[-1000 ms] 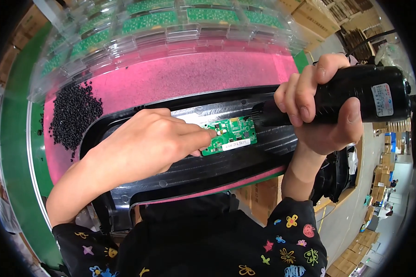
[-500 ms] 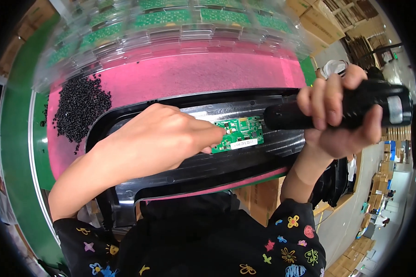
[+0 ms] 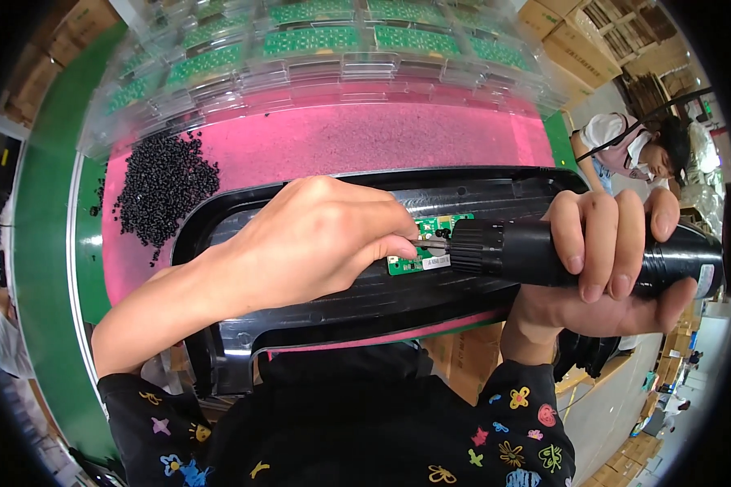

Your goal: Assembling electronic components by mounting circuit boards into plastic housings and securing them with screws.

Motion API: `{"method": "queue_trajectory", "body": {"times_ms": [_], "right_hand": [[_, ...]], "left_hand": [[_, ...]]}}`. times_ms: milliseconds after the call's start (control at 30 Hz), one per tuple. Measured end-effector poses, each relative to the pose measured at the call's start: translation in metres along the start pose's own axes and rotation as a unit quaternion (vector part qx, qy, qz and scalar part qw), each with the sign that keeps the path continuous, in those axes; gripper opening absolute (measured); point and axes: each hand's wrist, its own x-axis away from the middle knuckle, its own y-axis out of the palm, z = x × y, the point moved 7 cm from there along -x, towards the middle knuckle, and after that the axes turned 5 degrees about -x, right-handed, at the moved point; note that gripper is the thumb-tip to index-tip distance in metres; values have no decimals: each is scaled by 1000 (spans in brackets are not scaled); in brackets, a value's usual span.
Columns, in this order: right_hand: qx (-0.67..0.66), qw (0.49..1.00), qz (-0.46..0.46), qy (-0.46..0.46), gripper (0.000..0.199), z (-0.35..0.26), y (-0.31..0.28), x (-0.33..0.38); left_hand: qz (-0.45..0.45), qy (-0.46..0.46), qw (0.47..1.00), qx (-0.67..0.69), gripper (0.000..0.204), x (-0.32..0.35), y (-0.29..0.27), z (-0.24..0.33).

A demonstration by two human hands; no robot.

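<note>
My right hand (image 3: pixel 613 260) is wrapped round a black electric screwdriver (image 3: pixel 516 252), which lies almost level and points left. A thin metal bit (image 3: pixel 430 243) runs from its nose to the fingertips of my left hand (image 3: pixel 333 231). Those fingers are pinched at the bit's end; whatever they hold is too small or hidden to name. Just below is a green circuit board (image 3: pixel 401 266) with a white label, partly covered by my left fingers and the screwdriver. The board lies inside a long black plastic housing (image 3: pixel 365 304) with raised edges.
A heap of small black pieces, apparently screws (image 3: pixel 166 183), sits on the pink mat (image 3: pixel 365 134) at left. Stacked clear plastic trays (image 3: pixel 369 65) of green circuit boards line the far side. At right, another person (image 3: pixel 625 146) leans forward near cardboard boxes (image 3: pixel 581 49).
The screwdriver has come down and left, and its bit now meets my left fingertips over the board. My left hand has shifted slightly right. Another person shows more fully at right.
</note>
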Motion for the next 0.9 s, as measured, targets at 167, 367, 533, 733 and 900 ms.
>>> {"method": "queue_trajectory", "body": {"times_ms": [167,367,533,733,900], "right_hand": [[22,999,-5,-30,37,-8,6,2],[-16,999,-36,-28,39,3,9,4],[-2,996,-87,-18,42,3,13,6],[49,988,-143,33,48,-6,11,4],[218,972,-84,14,53,-20,-17,-4]], "left_hand": [[-5,-13,1000,27,12,-5,-1,3],[-13,-2,996,92,16,-10,1,7],[-3,72,997,17,12,-11,-4,17],[123,42,991,-42,10,-9,-25,13],[-3,68,997,-32,16,-12,-2,14]]}}
